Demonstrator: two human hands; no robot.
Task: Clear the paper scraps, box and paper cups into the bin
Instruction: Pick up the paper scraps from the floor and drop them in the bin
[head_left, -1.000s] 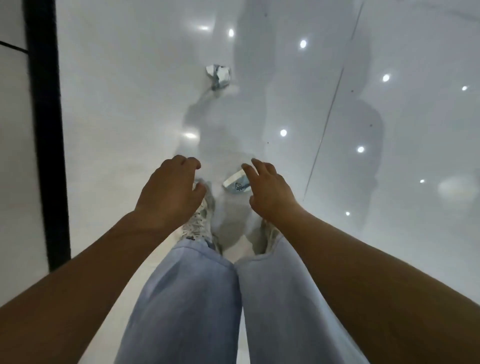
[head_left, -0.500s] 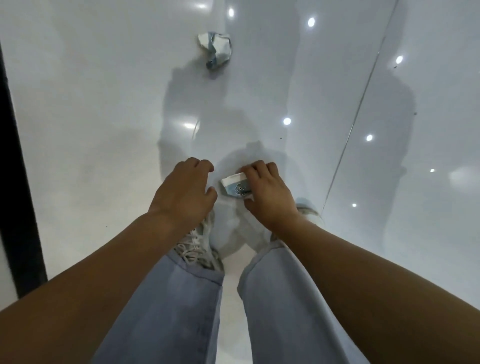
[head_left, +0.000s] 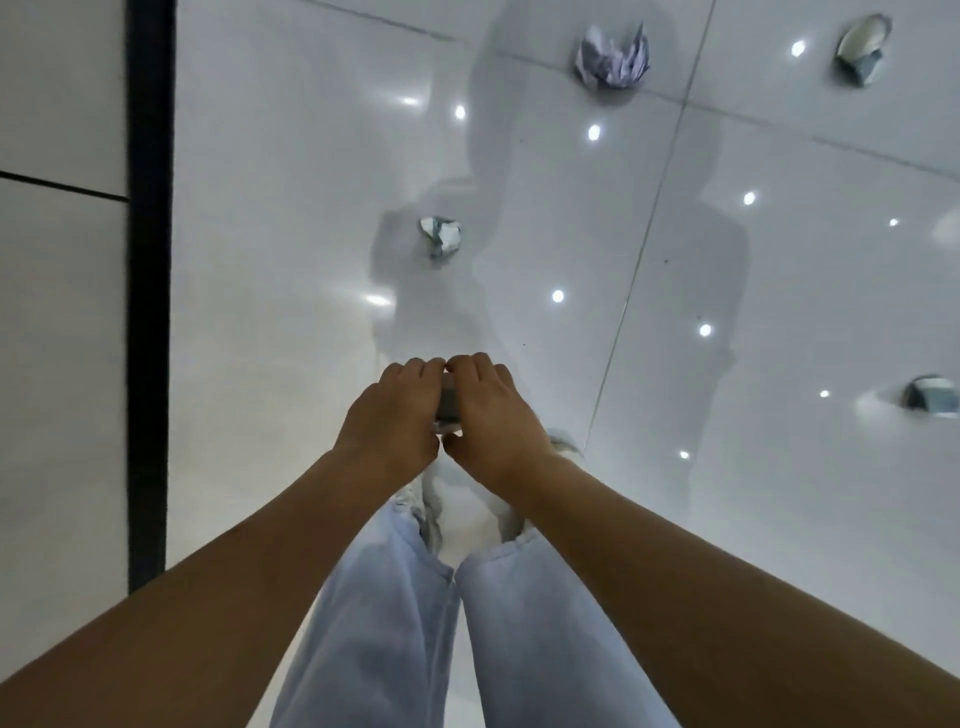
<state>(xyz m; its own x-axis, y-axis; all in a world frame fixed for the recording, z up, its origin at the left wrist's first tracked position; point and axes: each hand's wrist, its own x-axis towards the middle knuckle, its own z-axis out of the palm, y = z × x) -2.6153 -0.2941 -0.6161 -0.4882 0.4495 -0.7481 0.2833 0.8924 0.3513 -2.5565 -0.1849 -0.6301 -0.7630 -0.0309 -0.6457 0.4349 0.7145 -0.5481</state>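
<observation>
My left hand (head_left: 390, 415) and my right hand (head_left: 493, 415) are pressed together above the glossy white floor, both curled round a small white and grey box (head_left: 448, 408) that shows only as a sliver between them. A crumpled paper scrap (head_left: 440, 236) lies on the floor ahead of the hands. A bigger crumpled paper (head_left: 613, 58) lies farther away. One paper cup (head_left: 862, 49) lies on its side at the far right top, and another paper cup (head_left: 932, 396) lies at the right edge. No bin is in view.
My legs in light blue jeans (head_left: 415, 623) and pale shoes stand below the hands. A black vertical strip (head_left: 149, 312) with a pale wall panel beside it runs down the left. Tile seams and ceiling-light reflections cross the floor (head_left: 727, 519).
My right hand took hold of the small box on the floor, then my left hand closed in on it too. The view has lifted, showing more paper and two cups.
</observation>
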